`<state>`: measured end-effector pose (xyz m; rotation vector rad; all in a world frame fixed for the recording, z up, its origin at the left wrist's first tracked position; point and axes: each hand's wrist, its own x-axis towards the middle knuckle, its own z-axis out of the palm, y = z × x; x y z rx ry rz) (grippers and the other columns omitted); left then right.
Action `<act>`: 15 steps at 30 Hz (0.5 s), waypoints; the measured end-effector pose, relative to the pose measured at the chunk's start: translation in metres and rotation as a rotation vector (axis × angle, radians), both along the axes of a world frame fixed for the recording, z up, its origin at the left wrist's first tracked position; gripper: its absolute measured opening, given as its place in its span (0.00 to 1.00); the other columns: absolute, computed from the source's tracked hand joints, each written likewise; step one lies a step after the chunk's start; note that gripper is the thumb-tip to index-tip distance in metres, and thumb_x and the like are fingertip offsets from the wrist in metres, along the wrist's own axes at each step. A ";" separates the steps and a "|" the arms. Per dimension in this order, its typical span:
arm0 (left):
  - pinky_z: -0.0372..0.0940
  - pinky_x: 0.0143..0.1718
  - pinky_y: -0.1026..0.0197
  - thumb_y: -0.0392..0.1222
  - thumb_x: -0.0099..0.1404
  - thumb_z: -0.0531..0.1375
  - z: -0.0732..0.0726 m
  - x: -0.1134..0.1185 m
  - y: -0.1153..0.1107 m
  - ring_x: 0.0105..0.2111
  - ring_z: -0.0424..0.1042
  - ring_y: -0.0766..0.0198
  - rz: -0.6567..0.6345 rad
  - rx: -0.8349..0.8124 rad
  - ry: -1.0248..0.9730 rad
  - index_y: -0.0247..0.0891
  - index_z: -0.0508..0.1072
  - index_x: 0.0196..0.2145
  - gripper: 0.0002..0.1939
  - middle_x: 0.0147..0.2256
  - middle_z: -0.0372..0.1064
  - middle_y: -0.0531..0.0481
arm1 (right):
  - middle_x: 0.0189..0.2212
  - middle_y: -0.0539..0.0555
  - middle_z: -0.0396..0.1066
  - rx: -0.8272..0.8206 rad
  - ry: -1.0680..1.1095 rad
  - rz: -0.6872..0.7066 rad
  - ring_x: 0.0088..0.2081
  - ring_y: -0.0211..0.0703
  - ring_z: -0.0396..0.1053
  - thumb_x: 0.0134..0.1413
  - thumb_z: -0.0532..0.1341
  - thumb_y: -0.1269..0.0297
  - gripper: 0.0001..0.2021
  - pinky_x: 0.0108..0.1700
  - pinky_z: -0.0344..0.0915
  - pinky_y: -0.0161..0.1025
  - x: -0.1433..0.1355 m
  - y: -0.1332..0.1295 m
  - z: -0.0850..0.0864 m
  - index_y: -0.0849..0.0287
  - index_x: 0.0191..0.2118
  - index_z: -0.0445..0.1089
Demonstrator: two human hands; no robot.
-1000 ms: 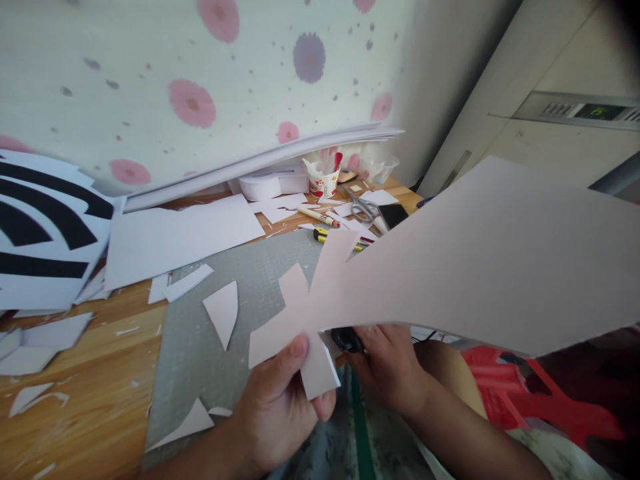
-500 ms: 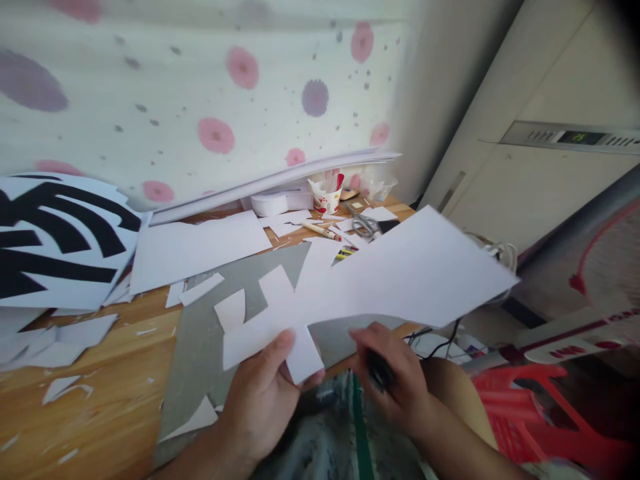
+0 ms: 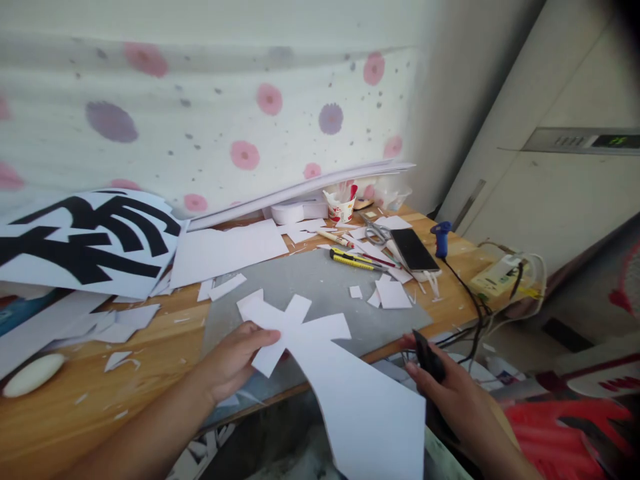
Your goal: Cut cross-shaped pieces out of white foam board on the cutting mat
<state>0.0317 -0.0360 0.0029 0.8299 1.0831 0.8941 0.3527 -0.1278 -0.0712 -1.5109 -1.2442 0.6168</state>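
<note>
My left hand (image 3: 245,357) pinches a cut white paper shape (image 3: 360,387) by its branched end, thumb on top. Short arms of the shape spread over the grey cutting mat (image 3: 310,280). Its broad end hangs past the table's front edge, over my lap. To the right of that broad end, my right hand (image 3: 450,387) is closed around a slim black utility knife (image 3: 429,357), apart from the paper. I cannot make out its blade. Small white offcuts (image 3: 393,293) lie on the mat.
On the wooden table (image 3: 165,373) are a yellow cutter (image 3: 353,259), scissors (image 3: 376,232), a phone (image 3: 414,250), a blue glue gun (image 3: 441,239) with its cable, a paper cup (image 3: 341,205) and a black-patterned sheet (image 3: 100,240). A red plastic stool (image 3: 555,433) stands at right.
The paper shape's broad end has swung from the upper right down towards my lap. This uncovers the phone, glue gun and offcuts. My right hand has moved right, still holding the knife.
</note>
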 end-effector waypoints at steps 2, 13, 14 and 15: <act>0.65 0.24 0.66 0.36 0.49 0.74 -0.003 0.004 0.007 0.21 0.72 0.64 -0.026 0.020 0.040 0.31 0.77 0.22 0.10 0.22 0.76 0.43 | 0.36 0.57 0.82 -0.123 0.206 0.068 0.35 0.55 0.79 0.47 0.72 0.51 0.20 0.30 0.76 0.43 -0.003 -0.002 -0.003 0.58 0.44 0.80; 0.65 0.33 0.60 0.63 0.48 0.69 -0.027 0.001 0.065 0.30 0.73 0.59 -0.198 0.192 0.334 0.34 0.77 0.30 0.26 0.30 0.77 0.45 | 0.24 0.48 0.73 -0.428 0.760 0.114 0.22 0.33 0.65 0.34 0.79 0.61 0.22 0.25 0.61 0.31 -0.027 -0.004 0.008 0.62 0.37 0.78; 0.66 0.34 0.59 0.64 0.51 0.67 -0.028 -0.001 0.067 0.32 0.73 0.57 -0.200 0.221 0.375 0.35 0.77 0.32 0.27 0.31 0.77 0.45 | 0.24 0.48 0.73 -0.437 0.763 0.099 0.22 0.34 0.66 0.33 0.79 0.61 0.20 0.26 0.62 0.32 -0.030 -0.001 0.009 0.62 0.36 0.78; 0.66 0.35 0.57 0.65 0.53 0.65 -0.029 -0.004 0.068 0.33 0.74 0.56 -0.201 0.249 0.422 0.35 0.77 0.33 0.27 0.33 0.77 0.45 | 0.24 0.48 0.73 -0.439 0.767 0.078 0.22 0.35 0.66 0.33 0.79 0.62 0.19 0.26 0.62 0.32 -0.033 0.001 0.009 0.61 0.34 0.78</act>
